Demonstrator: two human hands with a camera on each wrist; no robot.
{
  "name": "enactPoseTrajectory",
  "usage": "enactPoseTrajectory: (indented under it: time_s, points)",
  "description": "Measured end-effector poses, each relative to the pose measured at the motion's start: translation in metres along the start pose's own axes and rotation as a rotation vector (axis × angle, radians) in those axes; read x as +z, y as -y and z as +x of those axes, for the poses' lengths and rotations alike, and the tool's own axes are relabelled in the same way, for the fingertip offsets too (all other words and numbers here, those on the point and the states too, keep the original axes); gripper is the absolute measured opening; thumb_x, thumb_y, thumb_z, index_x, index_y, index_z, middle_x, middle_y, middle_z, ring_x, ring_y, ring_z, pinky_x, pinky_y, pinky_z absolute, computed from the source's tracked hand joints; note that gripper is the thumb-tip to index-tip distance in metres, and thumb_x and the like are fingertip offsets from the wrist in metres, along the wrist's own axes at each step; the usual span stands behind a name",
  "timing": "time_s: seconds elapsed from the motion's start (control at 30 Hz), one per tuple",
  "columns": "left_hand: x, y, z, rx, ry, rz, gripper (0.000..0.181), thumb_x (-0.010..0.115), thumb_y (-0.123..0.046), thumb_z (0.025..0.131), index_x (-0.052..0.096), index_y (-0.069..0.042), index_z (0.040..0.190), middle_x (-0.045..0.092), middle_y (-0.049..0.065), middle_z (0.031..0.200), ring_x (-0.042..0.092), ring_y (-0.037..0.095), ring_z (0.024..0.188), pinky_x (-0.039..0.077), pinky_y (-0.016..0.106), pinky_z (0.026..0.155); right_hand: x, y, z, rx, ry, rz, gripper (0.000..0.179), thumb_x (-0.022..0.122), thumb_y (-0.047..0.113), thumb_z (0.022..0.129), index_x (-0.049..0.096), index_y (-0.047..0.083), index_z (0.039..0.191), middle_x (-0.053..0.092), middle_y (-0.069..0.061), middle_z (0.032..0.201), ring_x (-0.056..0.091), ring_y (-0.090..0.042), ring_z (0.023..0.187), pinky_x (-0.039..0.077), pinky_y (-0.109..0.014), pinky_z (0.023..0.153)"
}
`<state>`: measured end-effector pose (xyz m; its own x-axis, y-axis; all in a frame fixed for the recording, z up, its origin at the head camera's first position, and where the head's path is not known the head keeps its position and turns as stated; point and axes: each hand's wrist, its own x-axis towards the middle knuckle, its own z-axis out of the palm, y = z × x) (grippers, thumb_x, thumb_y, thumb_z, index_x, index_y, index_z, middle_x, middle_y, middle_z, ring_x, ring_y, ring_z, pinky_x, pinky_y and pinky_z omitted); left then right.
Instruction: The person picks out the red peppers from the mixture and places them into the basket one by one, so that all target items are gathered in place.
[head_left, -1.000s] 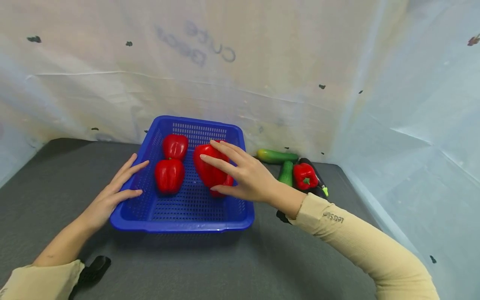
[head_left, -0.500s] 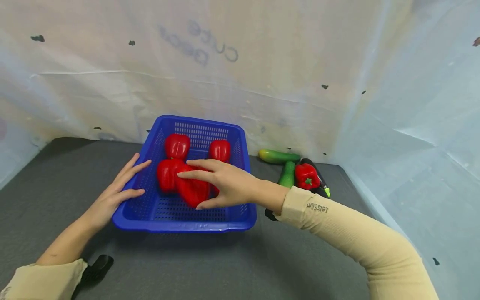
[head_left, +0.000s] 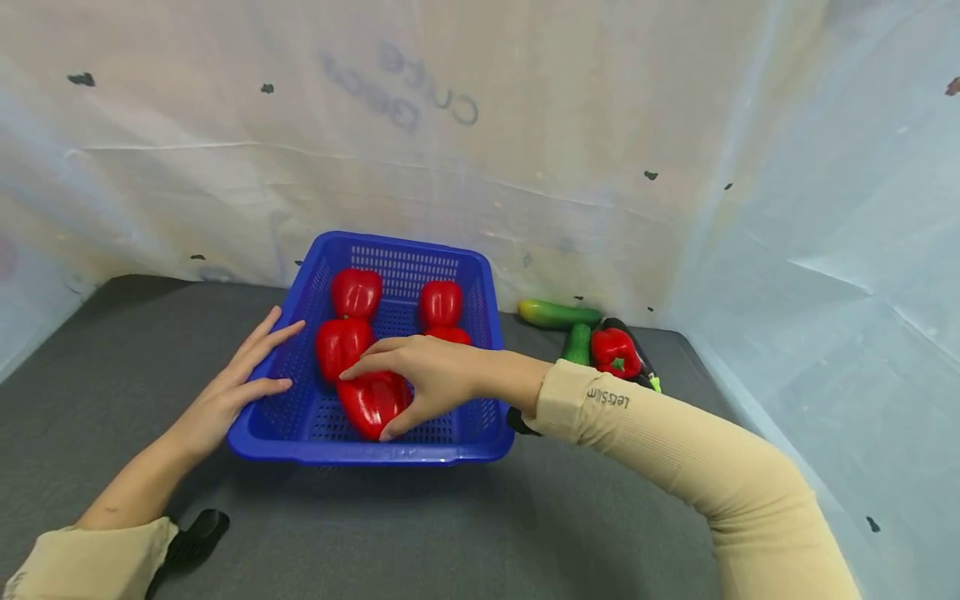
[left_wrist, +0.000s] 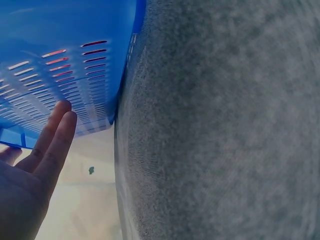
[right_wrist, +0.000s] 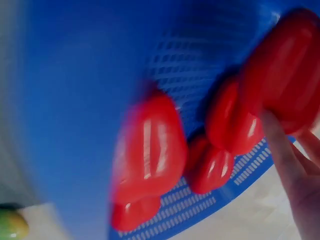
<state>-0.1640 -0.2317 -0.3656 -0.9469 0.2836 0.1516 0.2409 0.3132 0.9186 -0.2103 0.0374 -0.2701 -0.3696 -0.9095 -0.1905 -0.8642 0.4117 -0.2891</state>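
A blue plastic basket (head_left: 371, 454) holds several red bell peppers. Inside its front left part, my right hand (head_left: 431, 372) grips one red bell pepper (head_left: 371, 408) between thumb and fingers; that pepper (right_wrist: 287, 70) is also in the right wrist view. Just behind it sits another bell pepper (head_left: 339, 348), with a further bell pepper (head_left: 357, 293) at the back left. Along the right side is a bell pepper (head_left: 441, 303), and one in front of it is mostly hidden by my hand. My left hand (head_left: 225, 396) rests with extended fingers on the basket's left side.
Right of the basket lie a yellow-tipped green cucumber (head_left: 558, 315), a second cucumber (head_left: 577, 345), a red bell pepper (head_left: 613, 352) and a dark eggplant (head_left: 634, 346). Plastic sheeting (head_left: 525, 125) rises behind the dark grey tabletop (head_left: 360, 533).
My right hand has carried the bell pepper from the basket's right side leftward, then lower toward the front left. The peppers on the right have come into sight. My left hand stays in place.
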Motion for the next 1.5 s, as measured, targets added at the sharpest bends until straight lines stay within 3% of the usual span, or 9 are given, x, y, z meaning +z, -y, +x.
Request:
enactPoseTrajectory:
  time_s: [0.17, 0.37, 0.7, 0.93, 1.23, 1.5]
  points:
    - [0.002, 0.000, 0.001, 0.004, 0.007, 0.008, 0.060, 0.040, -0.020, 0.099, 0.019, -0.024, 0.154, -0.015, -0.004, 0.161, -0.010, 0.047, 0.143, 0.020, 0.082, 0.091, 0.000, 0.000, 0.013, 0.033, 0.064, 0.057, 0.072, 0.075, 0.035, 0.081, 0.044, 0.023, 0.144, 0.046, 0.000, 0.145, 0.041, -0.013, 0.131, 0.045, -0.027, 0.100]
    - [0.003, -0.002, 0.003, 0.017, 0.021, 0.000, 0.060, 0.040, -0.019, 0.099, 0.019, -0.024, 0.155, -0.015, -0.003, 0.161, -0.006, 0.050, 0.142, 0.023, 0.081, 0.091, 0.003, -0.003, 0.027, 0.031, 0.079, 0.102, 0.070, 0.075, 0.035, 0.080, 0.046, 0.020, 0.143, 0.051, 0.002, 0.140, 0.046, -0.009, 0.121, 0.046, -0.020, 0.095]
    - [0.003, -0.003, 0.005, 0.026, 0.025, -0.002, 0.060, 0.040, -0.018, 0.098, 0.019, -0.024, 0.154, -0.015, -0.003, 0.161, -0.009, 0.048, 0.143, 0.023, 0.081, 0.091, 0.009, -0.006, 0.038, 0.036, 0.053, 0.158, 0.072, 0.076, 0.037, 0.079, 0.047, 0.020, 0.142, 0.052, 0.003, 0.137, 0.045, -0.006, 0.117, 0.044, -0.016, 0.093]
    - [0.002, 0.000, 0.003, 0.033, 0.007, 0.010, 0.060, 0.039, -0.019, 0.098, 0.019, -0.024, 0.154, -0.014, -0.003, 0.161, -0.006, 0.050, 0.142, 0.026, 0.076, 0.093, 0.014, -0.002, 0.047, 0.064, 0.004, 0.141, 0.074, 0.076, 0.043, 0.076, 0.049, 0.018, 0.140, 0.057, 0.005, 0.130, 0.050, -0.001, 0.107, 0.045, -0.011, 0.087]
    - [0.001, 0.002, -0.001, 0.016, -0.015, 0.032, 0.060, 0.040, -0.021, 0.098, 0.019, -0.025, 0.154, -0.013, -0.005, 0.161, -0.009, 0.047, 0.143, 0.024, 0.080, 0.091, 0.021, 0.006, 0.056, 0.155, 0.009, 0.092, 0.076, 0.074, 0.048, 0.077, 0.046, 0.023, 0.143, 0.054, 0.002, 0.135, 0.048, -0.009, 0.115, 0.047, -0.019, 0.091]
    - [0.002, 0.003, 0.000, 0.020, -0.008, 0.022, 0.060, 0.039, -0.022, 0.098, 0.018, -0.026, 0.154, -0.014, -0.005, 0.161, -0.008, 0.049, 0.142, 0.027, 0.076, 0.092, 0.018, 0.006, 0.051, 0.170, 0.097, 0.144, 0.075, 0.069, 0.041, 0.084, 0.035, 0.025, 0.149, 0.044, -0.002, 0.143, 0.041, -0.011, 0.123, 0.044, -0.028, 0.102]
